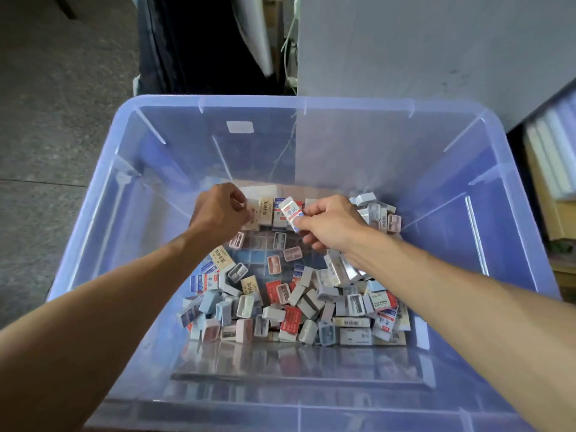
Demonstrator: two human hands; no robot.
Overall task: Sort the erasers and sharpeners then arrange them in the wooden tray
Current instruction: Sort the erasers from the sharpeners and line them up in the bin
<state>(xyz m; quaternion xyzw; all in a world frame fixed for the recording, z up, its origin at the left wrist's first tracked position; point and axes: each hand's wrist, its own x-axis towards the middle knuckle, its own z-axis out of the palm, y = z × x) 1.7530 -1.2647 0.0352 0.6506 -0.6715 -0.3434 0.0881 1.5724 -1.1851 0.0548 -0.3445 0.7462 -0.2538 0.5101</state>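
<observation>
A large translucent blue plastic bin (pixel 311 102) fills most of the view, set on a grey floor (pixel 56 120) with a pale cabinet (pixel 420 51) behind it and shelved items at the right edge. Deep inside the bin, a shallow wooden tray (pixel 299 186) is seen, its far rim showing as a brown strip beyond the hands; the rest of its outline is hidden by the contents and by reflections in the near wall. Across the nearer half of it, a loose heap of erasers and sharpeners (pixel 296 307) is spread: paper-sleeved erasers in blue-and-white, red and beige wrappers mixed with small box sharpeners in pink, pale blue, grey and white. A smaller cluster of sharpeners (pixel 377 213) is piled in the far right corner. Along the far edge, a short row of erasers (pixel 268 213) is stood upright side by side, beige ones at the left and darker ones beside them. Both bare forearms are reached down into the bin. The left hand (pixel 218 213) is held at the left end of that row, fingers curled, with thumb and fingertips closed on the end beige eraser (pixel 252 217). The right hand (pixel 330 224) is held just right of the row, its fingers bent inward, and a blue-and-white eraser (pixel 291 215) is pinched between thumb and forefinger, tilted, above the row's right end.
</observation>
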